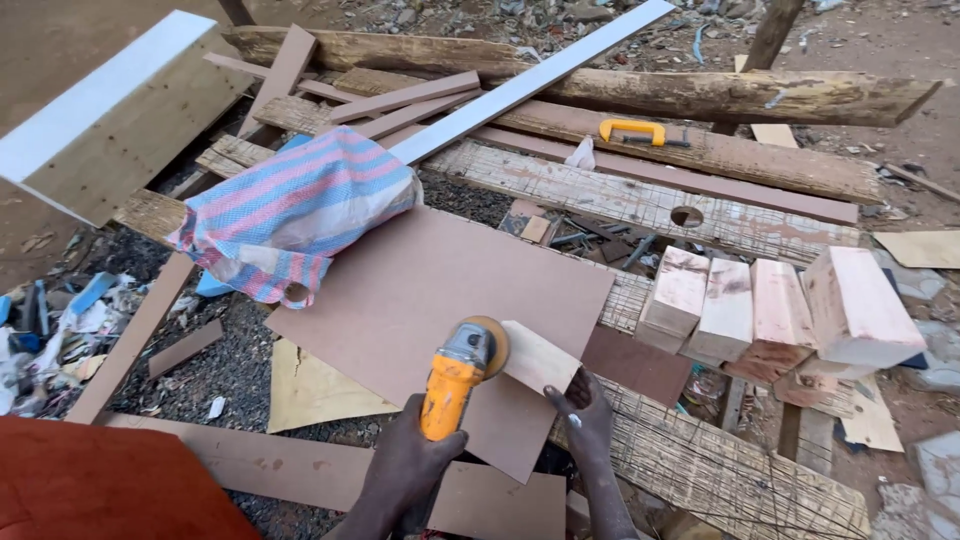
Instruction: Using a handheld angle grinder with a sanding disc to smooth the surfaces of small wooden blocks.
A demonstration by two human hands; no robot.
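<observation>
My left hand point(405, 465) grips the yellow body of an angle grinder point(452, 385) whose sanding disc point(488, 345) presses against the face of a small pale wooden block point(538, 358). My right hand point(583, 415) holds that block from below, tilted on its edge. Both rest over a large brown hardboard sheet point(430, 285) lying on the pile of planks.
Several cut wooden blocks point(770, 315) stand in a row to the right. A striped sack point(295, 205) lies upper left. A saw with a yellow handle point(632, 131) lies on the far planks. A long white strip point(520, 85), rough beams and scrap litter surround the spot.
</observation>
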